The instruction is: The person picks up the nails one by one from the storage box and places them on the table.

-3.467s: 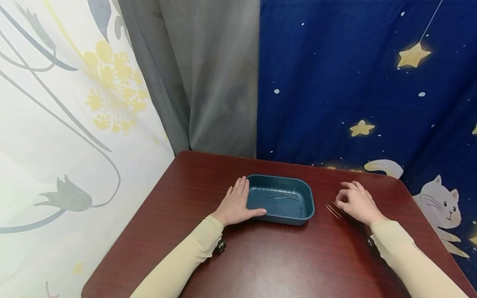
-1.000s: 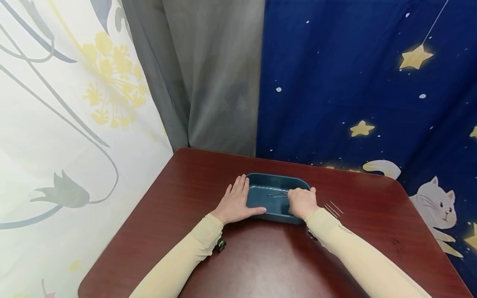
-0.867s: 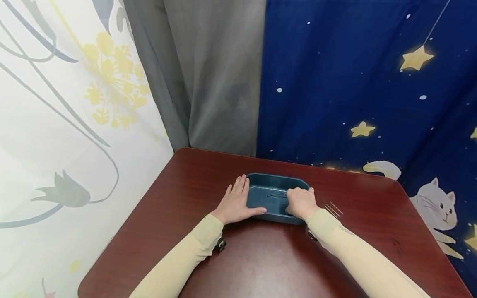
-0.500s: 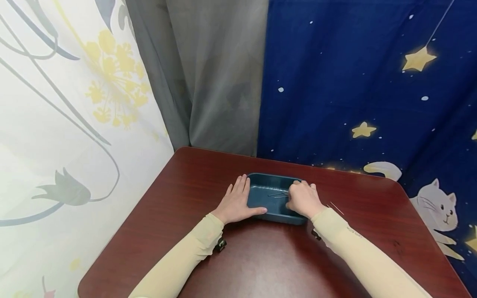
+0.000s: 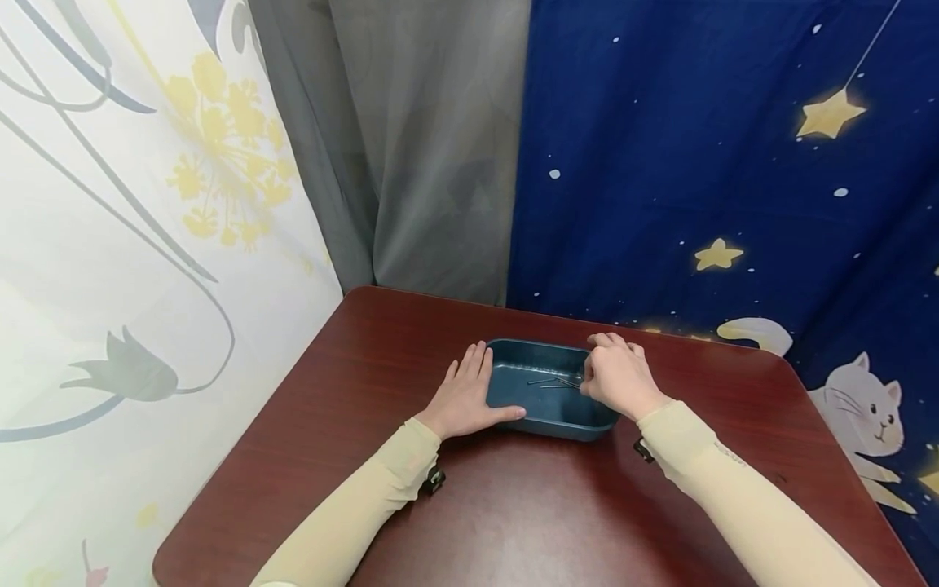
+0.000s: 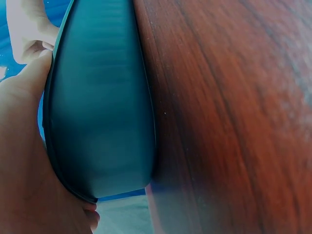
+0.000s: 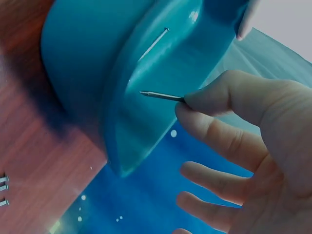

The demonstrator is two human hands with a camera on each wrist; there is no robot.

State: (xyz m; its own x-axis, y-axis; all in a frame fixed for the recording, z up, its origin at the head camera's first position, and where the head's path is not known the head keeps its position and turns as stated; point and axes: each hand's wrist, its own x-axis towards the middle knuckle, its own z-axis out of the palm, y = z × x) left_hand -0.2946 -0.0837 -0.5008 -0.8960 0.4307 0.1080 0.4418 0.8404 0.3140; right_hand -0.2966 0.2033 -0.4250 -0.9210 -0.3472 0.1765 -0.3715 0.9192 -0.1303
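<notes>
A dark teal plastic box (image 5: 543, 346) stands on the table. My left hand (image 5: 462, 399) rests on its left end, fingers straight along the rim and thumb over the near side. Several thin metal nails (image 5: 553, 383) lie on the box floor; one nail (image 7: 153, 44) also shows in the right wrist view. Over the box's right end is my right hand (image 5: 619, 375). Its thumb and index finger pinch a single nail (image 7: 163, 96), point outward, while the other fingers are spread apart. In the left wrist view the outer wall (image 6: 100, 97) of the box fills the middle.
More nails (image 7: 4, 187) lie on the table at the left edge of the right wrist view; my right arm hides them in the head view. The reddish-brown table (image 5: 513, 514) reaches the grey curtain (image 5: 440, 163) and blue star curtain (image 5: 660, 147) behind.
My right hand has gone from the nails on the table to the box, then drawn slightly right and away from me within the last half second. The left hand has stayed on the box.
</notes>
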